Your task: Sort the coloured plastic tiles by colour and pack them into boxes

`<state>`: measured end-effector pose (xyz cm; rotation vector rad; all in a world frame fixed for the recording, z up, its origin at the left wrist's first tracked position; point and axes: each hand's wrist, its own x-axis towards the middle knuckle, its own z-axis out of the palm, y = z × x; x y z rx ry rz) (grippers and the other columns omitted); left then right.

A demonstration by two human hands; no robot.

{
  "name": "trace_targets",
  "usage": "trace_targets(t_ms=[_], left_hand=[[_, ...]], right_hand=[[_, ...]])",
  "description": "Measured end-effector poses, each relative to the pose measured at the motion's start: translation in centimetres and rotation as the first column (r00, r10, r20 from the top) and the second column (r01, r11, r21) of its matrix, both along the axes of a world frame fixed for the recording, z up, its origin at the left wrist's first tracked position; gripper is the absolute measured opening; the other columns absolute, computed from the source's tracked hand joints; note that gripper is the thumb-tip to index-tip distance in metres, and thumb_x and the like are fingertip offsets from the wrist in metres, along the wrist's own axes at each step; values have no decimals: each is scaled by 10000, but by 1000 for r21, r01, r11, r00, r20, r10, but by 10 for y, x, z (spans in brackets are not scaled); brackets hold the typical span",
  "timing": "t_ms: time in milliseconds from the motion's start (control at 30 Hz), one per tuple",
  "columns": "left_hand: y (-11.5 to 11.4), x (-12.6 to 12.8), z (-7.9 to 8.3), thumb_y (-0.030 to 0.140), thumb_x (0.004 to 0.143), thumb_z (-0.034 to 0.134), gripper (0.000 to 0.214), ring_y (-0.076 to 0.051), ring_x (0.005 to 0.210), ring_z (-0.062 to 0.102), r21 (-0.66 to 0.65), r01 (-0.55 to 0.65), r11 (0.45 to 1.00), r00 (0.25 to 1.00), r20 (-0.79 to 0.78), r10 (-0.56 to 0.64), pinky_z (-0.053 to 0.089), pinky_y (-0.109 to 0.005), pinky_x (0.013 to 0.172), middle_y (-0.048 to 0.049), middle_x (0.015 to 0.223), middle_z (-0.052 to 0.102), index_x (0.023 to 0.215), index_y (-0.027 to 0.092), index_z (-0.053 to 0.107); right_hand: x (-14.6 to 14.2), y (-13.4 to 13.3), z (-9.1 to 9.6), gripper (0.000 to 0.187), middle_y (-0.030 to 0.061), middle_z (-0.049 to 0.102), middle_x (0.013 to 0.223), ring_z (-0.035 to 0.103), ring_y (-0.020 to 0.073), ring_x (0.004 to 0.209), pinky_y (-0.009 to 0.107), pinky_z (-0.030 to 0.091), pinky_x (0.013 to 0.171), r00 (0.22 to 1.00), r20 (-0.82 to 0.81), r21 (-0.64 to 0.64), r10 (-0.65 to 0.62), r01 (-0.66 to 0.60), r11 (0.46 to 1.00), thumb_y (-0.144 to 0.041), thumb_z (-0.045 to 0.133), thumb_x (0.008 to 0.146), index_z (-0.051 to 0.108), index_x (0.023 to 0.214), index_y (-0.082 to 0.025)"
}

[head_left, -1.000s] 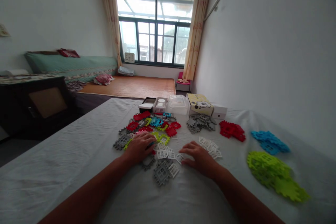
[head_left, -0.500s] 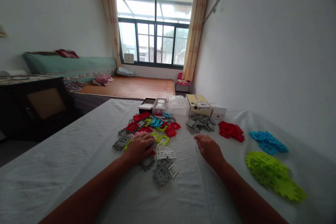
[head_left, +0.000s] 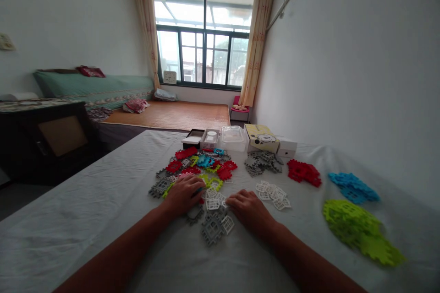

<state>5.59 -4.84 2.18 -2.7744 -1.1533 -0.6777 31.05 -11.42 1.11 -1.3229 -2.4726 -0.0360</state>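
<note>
My left hand lies palm down on the left of a mixed pile of toothed plastic building pieces, fingers bent; a bit of blue shows by its fingertips, and what is under the palm is hidden. My right hand is at the pile's near right edge, its fingers pressed together on the edge of a white lattice window piece. Between the hands lie more white window pieces. Closer to me is a grey toothed panel with another white window piece against it.
Sorted heaps lie to the right: white windows, grey panels, red, blue and lime green. Behind stand a clear plastic tub, a yellow box and small open boxes.
My right hand has moved left to the white window pieces by the pile, uncovering the white heap it was over. My left hand has stayed in place.
</note>
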Motion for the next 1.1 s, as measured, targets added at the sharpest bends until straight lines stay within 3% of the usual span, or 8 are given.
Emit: trace_targets(t_ms=[100,300,400,500,633,800,933,1100], left_hand=[[0,0,0,297,889,507,187,-196,1016,575,-1,1,1000,1000,6,-1,435,-328,907,-15,1065,671,997,256,654],[2,-1,-2,291,891,507,200,-193,1039,564,-14,12,1000,1000,5,-12,411,-330,951,-10,1065,672,1024,256,651],[2,-1,-3,291,879,527,197,-197,1036,564,-14,4,1000,1000,9,-4,409,-337,948,-10,1063,672,1027,261,653],[2,0,-3,287,876,530,196,-200,1021,566,-3,6,1000,1000,15,-6,412,-344,934,-12,1051,672,1028,266,652],[1,0,-3,285,884,517,187,-193,1006,565,8,5,1000,1000,24,-5,416,-337,921,-14,1043,670,1015,255,647],[1,-1,-4,281,880,520,188,-194,1014,565,8,4,1000,1000,13,-4,417,-337,920,-10,1056,669,1015,262,649],[3,-2,-5,289,884,512,205,-197,1039,561,9,16,1000,1000,7,-16,416,-338,933,-18,1076,666,1033,263,650],[3,-2,-5,294,887,509,204,-198,1045,562,4,9,1000,1000,3,-9,420,-338,940,-23,1084,668,1026,253,653]], right_hand=[[20,7,3,302,55,693,1004,587,192,945,330,414,826,988,-42,101,-148,152,983,-140,439,906,604,1142,-230],[77,21,5,246,73,672,1055,562,227,999,339,436,815,891,-81,177,-447,454,873,-215,475,890,647,1065,-206],[66,15,6,306,81,620,1202,506,254,1113,383,424,875,925,-68,212,-375,381,900,-282,472,909,603,1180,-223],[24,-1,13,368,31,559,1314,454,235,1213,404,382,974,996,-46,126,-78,84,988,-343,427,937,518,1290,-293],[-16,-17,21,425,-66,461,1409,376,222,1311,389,308,1072,977,-45,-55,208,-210,976,-393,441,930,413,1354,-416],[7,-3,9,325,-28,606,1258,460,230,1215,406,356,1012,996,-91,-104,18,-28,994,-333,394,953,563,1231,-338],[30,9,0,229,15,655,1151,532,198,1071,334,412,944,994,-108,-133,-16,2,991,-278,508,900,643,1082,-246],[22,9,0,198,44,689,1020,571,187,985,283,440,875,993,-83,-113,-83,73,991,-203,547,856,661,1018,-202]])
